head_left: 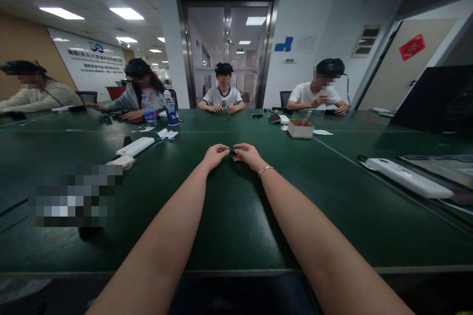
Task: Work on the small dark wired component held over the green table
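Note:
Both my arms reach forward over the green table. My left hand and my right hand come together near the middle, fingertips almost meeting. Between them is a small dark object, pinched from both sides; it is too small to tell its kind. A silvery bracelet circles my right wrist. The fingers of each hand are closed, with the thumbs toward the object.
Left of my hands lie a white power strip, paper scraps and water bottles. A cardboard box stands beyond my right hand. Another white power strip lies at right. Several people sit around the table's far side.

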Motion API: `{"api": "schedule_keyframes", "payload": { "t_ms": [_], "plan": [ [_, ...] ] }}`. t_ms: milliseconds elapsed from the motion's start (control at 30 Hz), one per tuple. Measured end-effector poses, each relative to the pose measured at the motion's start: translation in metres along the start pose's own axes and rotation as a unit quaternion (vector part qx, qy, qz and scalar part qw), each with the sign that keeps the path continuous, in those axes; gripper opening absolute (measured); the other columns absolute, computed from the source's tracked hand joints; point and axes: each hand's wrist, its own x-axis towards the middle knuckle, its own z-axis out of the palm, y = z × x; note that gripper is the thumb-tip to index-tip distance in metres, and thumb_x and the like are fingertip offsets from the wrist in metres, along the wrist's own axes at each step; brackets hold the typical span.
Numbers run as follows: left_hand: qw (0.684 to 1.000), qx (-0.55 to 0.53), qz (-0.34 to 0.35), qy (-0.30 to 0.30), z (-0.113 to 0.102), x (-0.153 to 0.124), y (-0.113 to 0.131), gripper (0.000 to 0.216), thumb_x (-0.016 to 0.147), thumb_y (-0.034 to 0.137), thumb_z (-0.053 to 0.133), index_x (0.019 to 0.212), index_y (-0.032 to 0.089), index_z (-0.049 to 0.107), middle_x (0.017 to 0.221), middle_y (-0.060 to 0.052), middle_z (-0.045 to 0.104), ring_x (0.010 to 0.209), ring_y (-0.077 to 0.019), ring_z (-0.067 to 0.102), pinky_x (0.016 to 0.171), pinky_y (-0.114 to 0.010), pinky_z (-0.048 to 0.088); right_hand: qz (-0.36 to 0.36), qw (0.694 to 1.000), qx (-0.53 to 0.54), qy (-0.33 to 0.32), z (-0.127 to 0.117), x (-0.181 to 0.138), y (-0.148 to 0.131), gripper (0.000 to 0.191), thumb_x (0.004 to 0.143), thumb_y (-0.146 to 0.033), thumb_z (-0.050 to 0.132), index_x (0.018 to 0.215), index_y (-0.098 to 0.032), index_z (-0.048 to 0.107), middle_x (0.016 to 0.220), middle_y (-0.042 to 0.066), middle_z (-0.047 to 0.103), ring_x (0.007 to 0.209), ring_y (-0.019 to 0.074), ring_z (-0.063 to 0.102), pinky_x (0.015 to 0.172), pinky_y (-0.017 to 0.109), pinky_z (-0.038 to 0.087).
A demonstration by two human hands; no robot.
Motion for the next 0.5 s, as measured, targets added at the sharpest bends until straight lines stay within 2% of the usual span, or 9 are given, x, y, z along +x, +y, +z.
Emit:
{"api": "schedule_keyframes", "payload": {
  "t_ms": [267,500],
  "plan": [
    [1.000,0.015,-0.002,0.006,-0.0010,-0.0010,0.0002,0.020,0.070,0.022,0.070,0.088,0.014,0.066,0.087,-0.007,0.069,0.081,-0.0166,0.063,0.083,-0.035,0.050,0.024,0.998,0.053,-0.008,-0.0034,-0.0034,-0.0041,0.012,0.083,-0.008,0.066,0.091,-0.011,0.057,0.067,0.003,0.065,0.050,0.0103,0.065,0.052,0.019,0.057],
    [1.000,0.018,0.003,-0.002,-0.0039,-0.0034,0.0021,0.024,0.067,0.028,0.073,0.085,0.014,0.067,0.078,-0.005,0.069,0.072,-0.0156,0.062,0.074,-0.032,0.049,0.034,0.998,0.055,-0.004,-0.0036,-0.0008,-0.0025,0.006,0.086,-0.010,0.063,0.082,-0.010,0.058,0.064,0.003,0.064,0.049,0.0078,0.062,0.051,0.015,0.056]
  ]
}}
